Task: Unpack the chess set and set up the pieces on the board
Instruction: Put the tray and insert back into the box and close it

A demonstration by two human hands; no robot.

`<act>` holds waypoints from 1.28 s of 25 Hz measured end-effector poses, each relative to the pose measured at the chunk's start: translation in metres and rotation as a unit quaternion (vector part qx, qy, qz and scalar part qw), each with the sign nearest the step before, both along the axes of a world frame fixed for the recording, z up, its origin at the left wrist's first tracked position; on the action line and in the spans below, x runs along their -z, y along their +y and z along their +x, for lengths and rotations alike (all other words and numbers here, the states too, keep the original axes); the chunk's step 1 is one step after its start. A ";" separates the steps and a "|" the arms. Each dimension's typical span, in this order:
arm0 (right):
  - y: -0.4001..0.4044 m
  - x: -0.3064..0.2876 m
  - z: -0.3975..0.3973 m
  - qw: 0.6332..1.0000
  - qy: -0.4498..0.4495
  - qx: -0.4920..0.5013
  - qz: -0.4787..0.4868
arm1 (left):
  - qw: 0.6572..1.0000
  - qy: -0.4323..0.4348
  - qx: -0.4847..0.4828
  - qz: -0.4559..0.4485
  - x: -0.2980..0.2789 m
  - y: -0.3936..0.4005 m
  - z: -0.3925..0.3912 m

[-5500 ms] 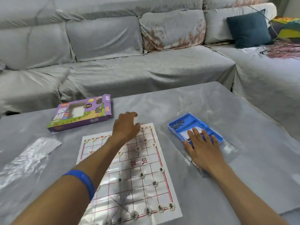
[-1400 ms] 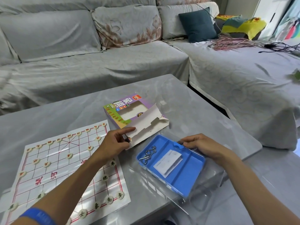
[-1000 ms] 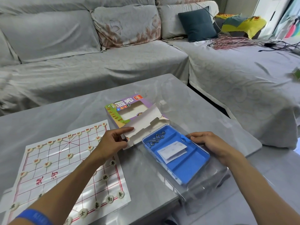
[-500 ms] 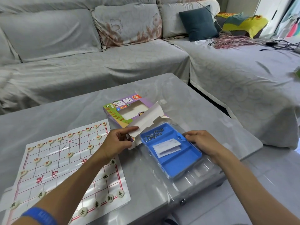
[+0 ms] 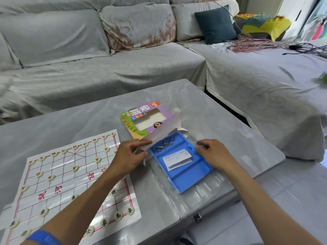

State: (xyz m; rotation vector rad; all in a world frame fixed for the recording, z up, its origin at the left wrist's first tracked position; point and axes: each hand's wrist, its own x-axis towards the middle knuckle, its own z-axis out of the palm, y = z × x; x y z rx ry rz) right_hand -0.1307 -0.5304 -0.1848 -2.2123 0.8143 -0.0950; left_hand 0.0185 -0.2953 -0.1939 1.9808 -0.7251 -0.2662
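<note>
Hands at the open end of a purple cardboard box point(image 5: 141, 119) lying on a grey table point(image 5: 230, 131). Left hand point(image 5: 128, 155) pinches the box's white end flap point(image 5: 159, 137) between thumb and forefinger, holding it up. Right hand point(image 5: 213, 153) grips the right rim of a blue plastic tray point(image 5: 187, 172), fingers curled at its far right corner; the tray's far end touches the box mouth under the raised flap, its near end pointing at the table's near edge. Tray contents: bent metal wire pieces point(image 5: 163, 145) in the far compartment and a folded white paper slip point(image 5: 177, 159) in the middle. Clear plastic wrap point(image 5: 208, 190) lies under and around the tray. Left of the box lies a white paper chess board with red grid lines point(image 5: 58, 184), flat on the table, bearing round cream chess pieces point(image 5: 75, 168) along its far and near rows (several more between). Blue wristband point(image 5: 43, 237) on the left forearm. Grey-covered sofa point(image 5: 106, 55) beyond the table.
</note>
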 end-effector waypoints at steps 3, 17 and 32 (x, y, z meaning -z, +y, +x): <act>0.004 -0.002 0.005 0.999 -0.021 0.009 -0.033 | 0.999 0.044 0.029 -0.015 -0.003 0.003 -0.002; 0.018 -0.047 -0.053 0.915 0.283 -0.232 0.171 | 0.997 0.003 0.057 0.046 0.003 0.001 -0.005; 0.044 -0.017 0.002 0.978 0.063 -0.195 0.040 | 0.998 0.034 0.046 0.000 -0.003 0.004 -0.005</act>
